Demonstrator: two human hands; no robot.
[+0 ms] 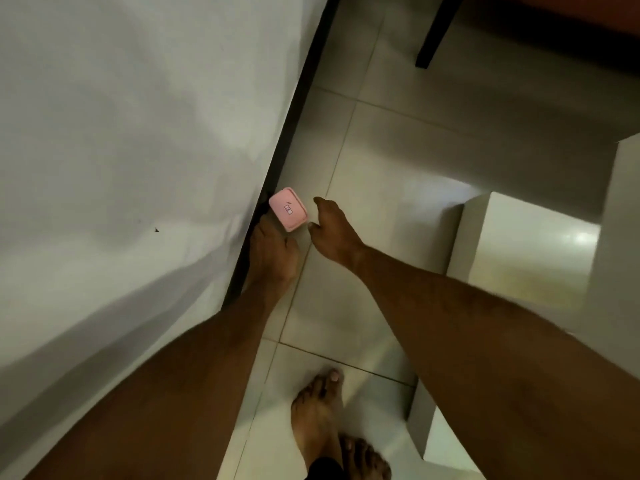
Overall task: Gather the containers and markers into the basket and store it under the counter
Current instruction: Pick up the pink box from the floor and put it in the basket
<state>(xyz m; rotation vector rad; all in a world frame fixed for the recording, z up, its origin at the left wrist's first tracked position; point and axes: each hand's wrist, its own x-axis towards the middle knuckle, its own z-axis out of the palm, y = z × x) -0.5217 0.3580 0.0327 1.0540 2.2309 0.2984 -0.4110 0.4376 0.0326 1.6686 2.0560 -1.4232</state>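
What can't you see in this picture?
- Left hand: its fingers reach behind the pink container, so the grip is hidden.
- Basket and markers: nowhere in the head view.
- Space under the white counter: covered by its overhanging top.
- Container's small label: too tiny to read.
- Right hand: open, apart from the container.

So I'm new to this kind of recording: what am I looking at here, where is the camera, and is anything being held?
There is no machine here. The single picture comes from a camera worn on a person's head, looking down past both bare arms to the pale tiled floor. The white cloth-covered counter fills the left side. The left hand reaches down beside its dark edge, fingers at a small pink rounded-square plastic container; whether its grip is closed is hidden. The right hand hangs open just beside the container, not touching. The person's bare feet show below. No basket or markers are visible.
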